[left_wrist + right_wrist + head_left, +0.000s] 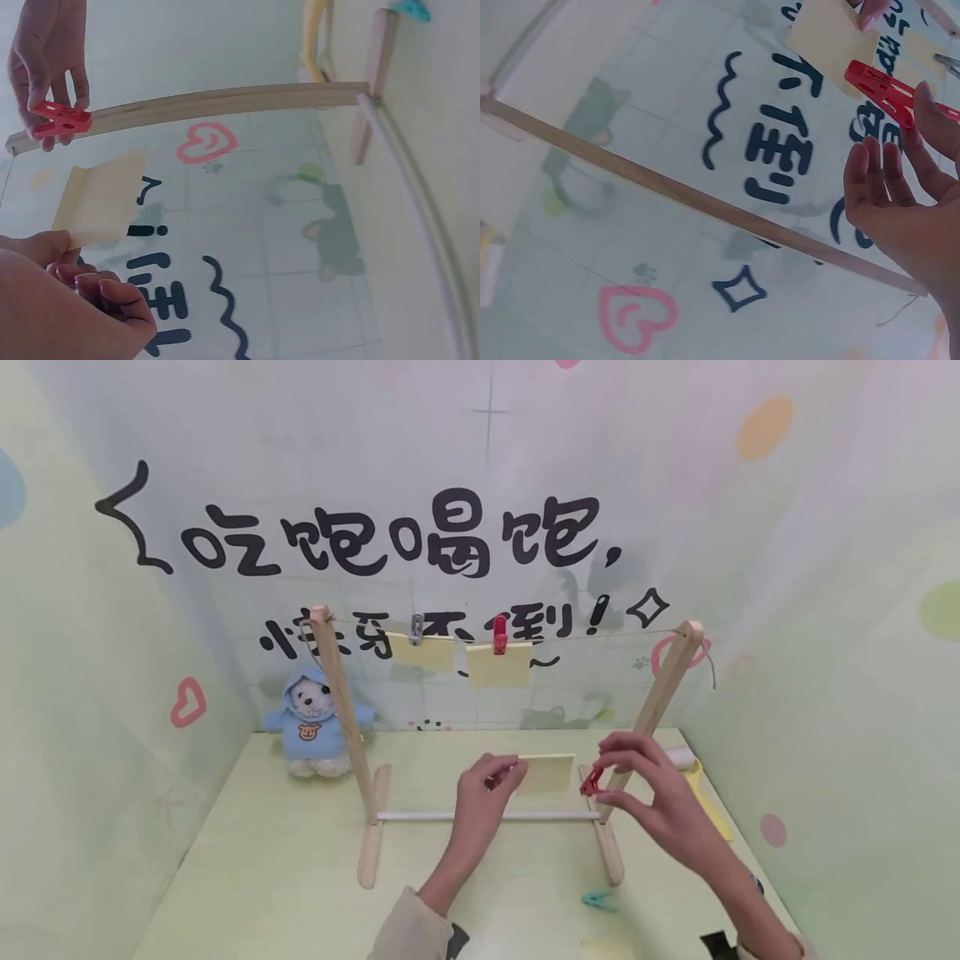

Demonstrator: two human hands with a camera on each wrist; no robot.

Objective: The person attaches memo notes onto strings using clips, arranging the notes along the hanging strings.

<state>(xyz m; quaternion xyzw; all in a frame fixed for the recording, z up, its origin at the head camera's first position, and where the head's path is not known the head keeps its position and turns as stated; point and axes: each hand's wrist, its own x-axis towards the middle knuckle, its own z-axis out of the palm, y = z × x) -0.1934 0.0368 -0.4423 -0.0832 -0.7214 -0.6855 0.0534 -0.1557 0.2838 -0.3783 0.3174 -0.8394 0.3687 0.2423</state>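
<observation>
My left hand (487, 789) pinches a pale yellow paper sheet (547, 774) by its left edge, holding it up in front of the wooden rack. A red clothespin (591, 781) is between the thumb and fingers of my right hand (652, 785), just right of the sheet. In the right wrist view the red clothespin (61, 118) points toward the paper, with a gap between them. On the rack's string, a grey clothespin (416, 631) and another red clothespin (500, 635) each hold a yellow sheet (498, 668).
Two wooden posts (667, 681) carry the string, joined low down by a white rod (487, 816). A teal clothespin (598, 901) and a yellow sheet (606, 950) lie near the front. Behind the left post sits a plush toy (311, 727); a yellow object (708, 797) lies at right.
</observation>
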